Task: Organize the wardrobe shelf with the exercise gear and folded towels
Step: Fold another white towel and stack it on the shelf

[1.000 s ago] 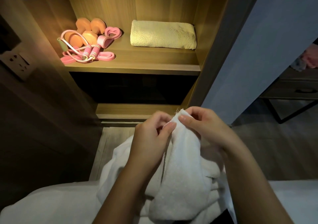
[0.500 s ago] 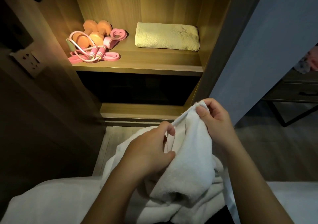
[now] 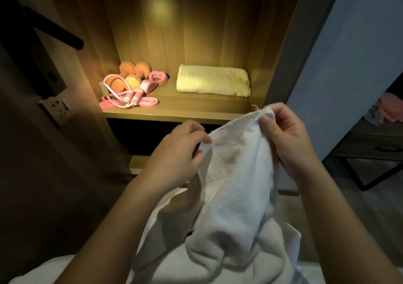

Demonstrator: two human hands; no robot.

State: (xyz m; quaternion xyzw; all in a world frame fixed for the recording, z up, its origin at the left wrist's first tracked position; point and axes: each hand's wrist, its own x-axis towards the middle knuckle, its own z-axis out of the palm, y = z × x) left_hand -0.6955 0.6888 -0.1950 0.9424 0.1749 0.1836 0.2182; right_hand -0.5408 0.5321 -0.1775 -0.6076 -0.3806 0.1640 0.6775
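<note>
white towel [image 3: 235, 196] hangs below and in front of the shelf [image 3: 196, 111], still unfolded, its bulk slumped low. right hand [image 3: 285, 140] pinches the top corner, thumb against curled fingers. left hand [image 3: 181, 153] pinches the same edge further left. a second ago both hands met at one corner; now they have drawn apart and the edge is stretched between them. likely opening it out to fold. on the shelf: folded yellow towel [image 3: 213, 81] at right, dumbbells [image 3: 130, 74] and pink bands [image 3: 150, 102] at left.
</note>
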